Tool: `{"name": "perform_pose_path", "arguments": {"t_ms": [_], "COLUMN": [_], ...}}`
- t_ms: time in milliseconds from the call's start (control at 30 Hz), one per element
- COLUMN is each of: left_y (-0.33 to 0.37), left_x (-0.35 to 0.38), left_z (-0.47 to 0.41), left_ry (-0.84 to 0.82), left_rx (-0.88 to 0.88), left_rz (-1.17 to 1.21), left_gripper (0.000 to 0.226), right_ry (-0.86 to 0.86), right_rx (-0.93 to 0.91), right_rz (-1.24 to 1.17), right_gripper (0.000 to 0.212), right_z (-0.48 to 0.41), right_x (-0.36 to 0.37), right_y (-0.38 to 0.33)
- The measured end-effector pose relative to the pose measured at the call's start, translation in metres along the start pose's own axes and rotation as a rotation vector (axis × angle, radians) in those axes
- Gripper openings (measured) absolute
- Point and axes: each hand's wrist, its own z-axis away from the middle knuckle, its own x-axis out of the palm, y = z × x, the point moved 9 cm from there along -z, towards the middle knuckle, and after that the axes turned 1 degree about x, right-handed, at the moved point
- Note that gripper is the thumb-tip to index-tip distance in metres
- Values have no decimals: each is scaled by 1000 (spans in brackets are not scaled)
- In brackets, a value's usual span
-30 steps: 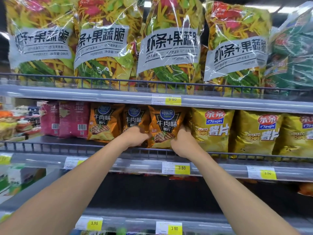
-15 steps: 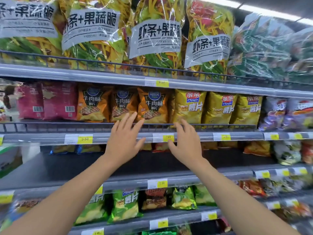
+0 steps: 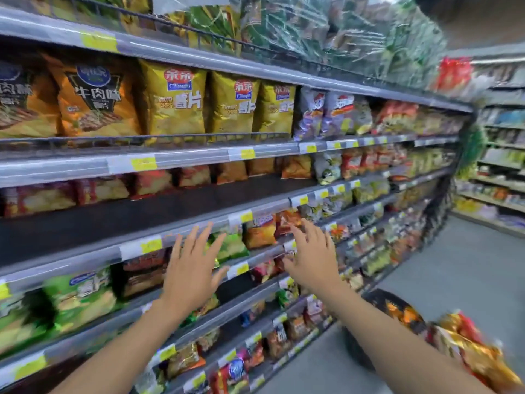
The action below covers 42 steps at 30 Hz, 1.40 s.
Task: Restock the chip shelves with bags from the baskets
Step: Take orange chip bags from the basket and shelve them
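**Both hands spread, nothing held, before the chip shelves**

We see the left hand (image 3: 190,268) and the right hand (image 3: 312,260) raised with fingers straight and spread, gripping nothing, in front of the tag rails of the chip shelves (image 3: 199,155). We cannot tell whether any fingertip touches a rail.

Labels on the lower bags are too blurred to read, and the clear bags (image 3: 312,29) on top are cut off by the upper edge.

At lower right, the right forearm partly hides a dark basket (image 3: 356,348) holding orange bags (image 3: 403,314). Beside it, a smeared heap of gold and red bags (image 3: 477,356) runs out of frame.

3 yellow potato chip bags (image 3: 173,100) stand upright behind a wire rail. Below them, a dark shelf board (image 3: 113,223) lies bare at its front, with red bags (image 3: 42,194) set back on it. Grey aisle floor (image 3: 468,265) opens to the right.
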Motion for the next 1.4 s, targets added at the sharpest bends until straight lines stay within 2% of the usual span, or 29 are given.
{"name": "perform_pose_path", "arguments": {"t_ms": [100, 233, 433, 633, 933, 1400], "left_y": [71, 179, 332, 447, 563, 664], "left_x": [38, 85, 161, 221, 302, 467], "left_z": [-13, -37, -57, -75, -134, -296], "left_ry": [-45, -133, -302, -439, -550, -688], "left_rx": [79, 169, 229, 282, 411, 518], "left_rz": [54, 135, 195, 246, 245, 239], "left_gripper": [71, 76, 77, 78, 80, 86], "right_ry": [-23, -95, -178, -270, -343, -460], "right_rx": [96, 226, 438, 560, 696, 776], "right_rz": [55, 100, 132, 118, 140, 110], "right_gripper": [82, 82, 80, 83, 86, 74], "right_z": [33, 78, 146, 192, 192, 50], "right_x": [14, 33, 57, 76, 124, 233], "right_y": [81, 194, 357, 474, 595, 757]}}
